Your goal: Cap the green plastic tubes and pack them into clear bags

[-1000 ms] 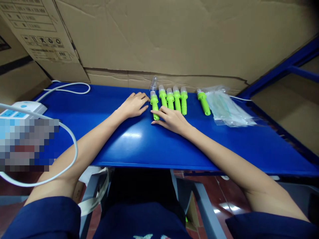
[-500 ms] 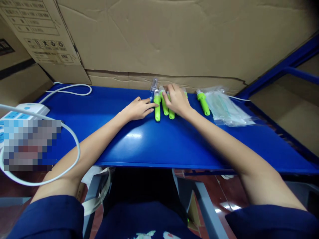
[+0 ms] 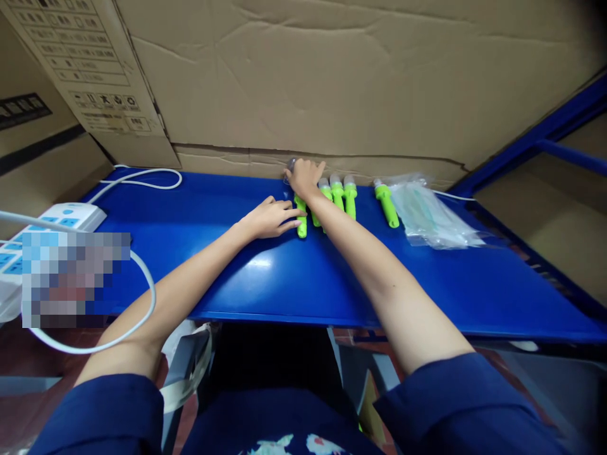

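At frame centre, left hand (image 3: 271,218): open and flat, fingertips against leftmost green tube (image 3: 301,224).
Upper centre, right hand (image 3: 303,178): over clear vial (image 3: 289,165) at back edge of blue table (image 3: 237,278); can't tell if it grips.
Just right of it, green tubes (image 3: 349,197): side by side in a row.

Even indoor light, table (image 3: 265,262) glare, wide-angle edge distortion.

one head camera looks forward and down (from close above the lap) across the counter (image 3: 237,278) toward cardboard (image 3: 332,76).
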A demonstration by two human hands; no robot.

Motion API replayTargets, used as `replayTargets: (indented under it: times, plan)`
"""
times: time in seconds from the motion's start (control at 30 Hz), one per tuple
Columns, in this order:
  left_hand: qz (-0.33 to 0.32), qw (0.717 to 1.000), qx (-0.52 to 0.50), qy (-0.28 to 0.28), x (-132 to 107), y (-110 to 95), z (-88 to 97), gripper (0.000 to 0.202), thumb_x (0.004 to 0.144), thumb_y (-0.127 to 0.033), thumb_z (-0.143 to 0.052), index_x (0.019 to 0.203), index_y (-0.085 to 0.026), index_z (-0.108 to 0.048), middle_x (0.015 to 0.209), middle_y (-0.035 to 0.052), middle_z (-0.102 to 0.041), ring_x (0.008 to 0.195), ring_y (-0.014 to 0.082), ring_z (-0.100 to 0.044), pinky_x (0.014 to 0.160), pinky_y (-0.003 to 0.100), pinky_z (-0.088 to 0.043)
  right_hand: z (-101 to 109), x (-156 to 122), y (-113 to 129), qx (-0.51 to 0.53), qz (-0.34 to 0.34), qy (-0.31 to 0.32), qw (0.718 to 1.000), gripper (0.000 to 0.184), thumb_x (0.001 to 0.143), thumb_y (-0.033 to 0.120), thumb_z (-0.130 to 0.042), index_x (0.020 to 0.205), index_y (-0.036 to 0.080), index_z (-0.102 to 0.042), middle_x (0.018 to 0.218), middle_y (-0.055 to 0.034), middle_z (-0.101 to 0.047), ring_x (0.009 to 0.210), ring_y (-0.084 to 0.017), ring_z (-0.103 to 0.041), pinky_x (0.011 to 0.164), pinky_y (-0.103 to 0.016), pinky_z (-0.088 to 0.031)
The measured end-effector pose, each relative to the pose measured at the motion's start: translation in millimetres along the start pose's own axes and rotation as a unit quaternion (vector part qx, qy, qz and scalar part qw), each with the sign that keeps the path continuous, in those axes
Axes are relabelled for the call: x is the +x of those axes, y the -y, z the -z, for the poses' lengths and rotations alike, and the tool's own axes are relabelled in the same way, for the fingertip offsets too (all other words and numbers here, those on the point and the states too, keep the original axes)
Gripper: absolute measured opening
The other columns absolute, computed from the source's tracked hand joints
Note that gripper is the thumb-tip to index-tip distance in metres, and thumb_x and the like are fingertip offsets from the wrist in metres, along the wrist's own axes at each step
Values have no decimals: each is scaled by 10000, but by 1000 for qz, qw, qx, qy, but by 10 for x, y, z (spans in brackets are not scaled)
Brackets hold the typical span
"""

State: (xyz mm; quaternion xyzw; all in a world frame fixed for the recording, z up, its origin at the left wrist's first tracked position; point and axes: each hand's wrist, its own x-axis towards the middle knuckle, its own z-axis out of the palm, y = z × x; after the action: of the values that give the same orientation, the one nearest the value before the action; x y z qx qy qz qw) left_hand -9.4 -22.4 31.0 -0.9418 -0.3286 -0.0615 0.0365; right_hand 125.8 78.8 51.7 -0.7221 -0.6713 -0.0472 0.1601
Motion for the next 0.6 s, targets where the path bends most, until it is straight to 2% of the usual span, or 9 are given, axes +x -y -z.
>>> replayTargets:
  times: [0.13, 0.23, 0.33, 0.4, 0.5, 0.6]
  plan:
    - [0, 1000, -5, -7, 5, 30, -29, 501, 1183, -441, -394, 1528, -218, -681, 1344, 166, -756, 1240, 312, -732, 986, 404, -419, -48, 6, 29, 28, 37, -18, 999, 341, 1114, 269, -578, 1298, 40, -750, 1362, -281, -745, 1370, -419, -663, 1245, -638, -308]
    - [0, 1000, -8, -6, 4, 40, -38, 494, 1183, -438, -400, 1525, -222, -683, 1336, 164, -757, 1249, 317, -730, 970, 404, -413, -52, -91, 16, 67, 104, -59, 991, 340, 1111, 341, -582, 1265, 89, -751, 1405, -262, -718, 1371, -422, -644, 1228, -648, -345]
    - [-5, 1000, -12, -9, -7, 50, -44, 493, 1184, -437, -401, 1541, -232, -671, 1325, 161, -758, 1254, 320, -728, 963, 403, -409, 2, -223, -97, 128, 150, -96, 976, 343, 1108, 434, -588, 1255, 157, -727, 1409, -215, -717, 1362, -392, -650, 1223, -629, -401]
    - [-8, 1000, -16, -15, -17, 61, -52, 493, 1185, -440, -398, 1552, -246, -664, 1319, 156, -758, 1239, 313, -730, 966, 400, -409, 76, -281, -266, 191, 163, -115, 961, 355, 1100, 499, -598, 1235, 190, -708, 1351, -185, -744, 1309, -356, -686, 1199, -586, -464]
    - [-15, 999, -26, -27, -27, 81, -64, 496, 1187, -448, -384, 1549, -259, -665, 1295, 149, -762, 1208, 293, -732, 963, 389, -409, 223, -276, -679, 305, 160, -157, 925, 394, 1049, 604, -650, 1181, 234, -681, 1242, -141, -782, 1151, -298, -747, 1081, -498, -577]
    - [-20, 999, -34, -30, -31, 94, -69, 503, 1187, -453, -372, 1538, -254, -672, 1284, 152, -765, 1197, 286, -728, 966, 389, -411, 363, -184, -1230, 375, 121, -206, 896, 345, 997, 554, -709, 1137, 255, -610, 1165, -85, -781, 1035, -243, -757, 981, -432, -605]
